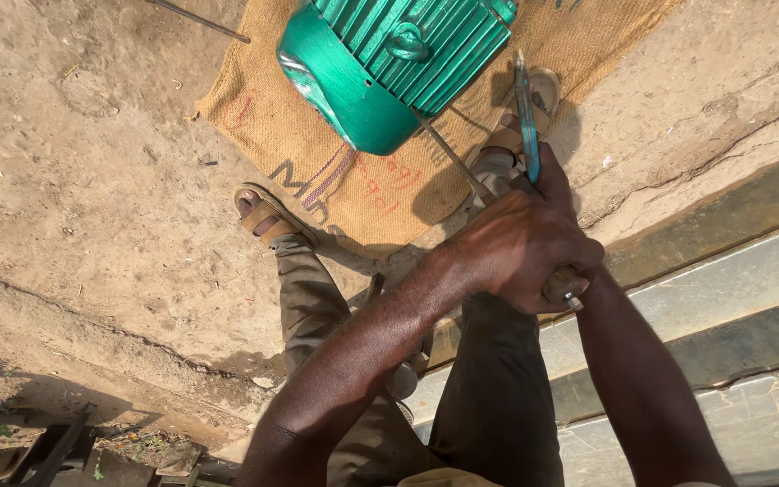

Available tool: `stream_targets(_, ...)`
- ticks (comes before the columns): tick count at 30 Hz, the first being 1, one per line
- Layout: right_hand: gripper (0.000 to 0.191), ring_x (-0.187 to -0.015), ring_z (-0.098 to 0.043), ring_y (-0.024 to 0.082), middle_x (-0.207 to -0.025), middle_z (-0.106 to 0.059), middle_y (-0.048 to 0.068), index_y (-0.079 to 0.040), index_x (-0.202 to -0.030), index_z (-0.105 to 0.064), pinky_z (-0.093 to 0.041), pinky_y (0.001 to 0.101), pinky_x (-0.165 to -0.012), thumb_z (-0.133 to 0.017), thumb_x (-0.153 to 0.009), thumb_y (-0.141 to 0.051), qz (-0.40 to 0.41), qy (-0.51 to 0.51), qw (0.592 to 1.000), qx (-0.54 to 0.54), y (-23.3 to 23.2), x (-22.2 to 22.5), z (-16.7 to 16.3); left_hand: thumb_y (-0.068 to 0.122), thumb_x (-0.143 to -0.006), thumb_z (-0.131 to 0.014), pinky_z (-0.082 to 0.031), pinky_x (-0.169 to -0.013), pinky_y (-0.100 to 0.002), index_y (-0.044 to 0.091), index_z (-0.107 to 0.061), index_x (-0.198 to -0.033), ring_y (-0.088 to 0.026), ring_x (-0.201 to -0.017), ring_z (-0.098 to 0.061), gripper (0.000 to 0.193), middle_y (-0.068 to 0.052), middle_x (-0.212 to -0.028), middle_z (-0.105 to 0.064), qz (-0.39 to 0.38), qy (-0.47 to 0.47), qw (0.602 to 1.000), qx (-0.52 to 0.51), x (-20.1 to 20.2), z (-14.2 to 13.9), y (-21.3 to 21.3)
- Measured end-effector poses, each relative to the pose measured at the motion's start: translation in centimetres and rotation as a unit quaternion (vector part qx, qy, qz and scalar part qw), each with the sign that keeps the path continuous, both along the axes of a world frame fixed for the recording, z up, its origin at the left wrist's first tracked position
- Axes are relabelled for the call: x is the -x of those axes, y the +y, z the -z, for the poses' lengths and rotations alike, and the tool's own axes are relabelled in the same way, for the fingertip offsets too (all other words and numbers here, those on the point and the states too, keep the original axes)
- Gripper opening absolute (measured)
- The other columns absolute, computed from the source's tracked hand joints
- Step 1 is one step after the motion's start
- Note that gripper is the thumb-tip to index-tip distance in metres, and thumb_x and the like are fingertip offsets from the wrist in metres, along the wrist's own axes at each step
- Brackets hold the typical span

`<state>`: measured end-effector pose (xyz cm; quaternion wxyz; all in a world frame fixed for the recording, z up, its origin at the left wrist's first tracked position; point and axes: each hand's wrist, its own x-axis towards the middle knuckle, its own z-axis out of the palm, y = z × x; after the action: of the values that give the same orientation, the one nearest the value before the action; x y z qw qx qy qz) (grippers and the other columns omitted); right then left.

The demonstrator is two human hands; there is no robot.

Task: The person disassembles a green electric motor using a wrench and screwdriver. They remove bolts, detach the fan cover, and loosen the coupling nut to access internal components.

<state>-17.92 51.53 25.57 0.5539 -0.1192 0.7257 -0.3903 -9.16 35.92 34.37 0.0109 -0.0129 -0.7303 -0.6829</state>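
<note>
Sandalled foot [263, 216] planted on bare dirt at left. Burlap sack [380, 180] spread ahead, green ribbed motor housing [389, 68] on it. Left hand [520, 248] wrapped over right, both clenched round handle of blue-shafted tool [526, 117]. Tool's long axis points straight ahead from grip; housing lies just left of tip. Right hand mostly hidden beneath left.
</note>
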Motion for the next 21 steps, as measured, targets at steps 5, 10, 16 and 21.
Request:
stream_targets(5,0.032,-0.093,-0.053,0.012,-0.105,-0.061,0.004,-0.003,-0.135,-0.054,-0.048,0.0286,-0.081,-0.058,-0.104,-0.010,-0.021,0.042,0.999,-0.013,1.7,-0.9,-0.4,0.029,-0.077,-0.086,-0.054,-0.062,-0.042,0.018,-0.072,-0.100,-0.023,-0.074,-0.072,0.029,-0.002,-0.082,-0.072,-0.046,0.018,0.999,0.010,-1.3,-3.4,-2.8)
stream_targets(10,0.027,-0.100,-0.059,0.013,-0.107,-0.066,0.007,0.000,-0.125,-0.060,-0.049,0.0284,-0.085,-0.060,-0.099,-0.010,-0.040,0.063,0.997,-0.032,6.2,-2.8,3.2,0.031,-0.068,-0.079,-0.049,-0.058,-0.042,0.015,-0.064,-0.090,-0.023,-0.074,-0.072,0.031,0.001,-0.076,-0.068,-0.101,0.057,0.990,0.081,-0.9,-0.5,-8.6)
stream_targets(16,0.024,-0.106,-0.065,0.013,-0.107,-0.072,0.009,0.002,-0.112,-0.067,-0.051,0.0278,-0.087,-0.066,-0.094,-0.013,-0.060,0.069,0.996,-0.022,7.3,-4.4,4.7,0.041,-0.087,-0.082,-0.040,-0.052,-0.049,0.013,-0.051,-0.072,-0.031,-0.054,-0.056,0.044,-0.007,-0.056,-0.048,-0.106,0.044,0.982,0.148,0.1,2.6,-12.0)
stream_targets(21,0.020,-0.070,-0.056,0.016,-0.081,-0.063,0.014,0.005,-0.101,-0.065,-0.045,0.0360,-0.060,-0.067,-0.102,-0.015,-0.068,0.044,0.979,-0.185,2.8,-2.5,1.7,0.033,-0.074,-0.083,-0.039,-0.049,-0.048,0.011,-0.047,-0.068,-0.030,-0.055,-0.057,0.043,-0.006,-0.055,-0.048,-0.115,0.073,0.985,0.106,-0.9,2.1,-13.2)
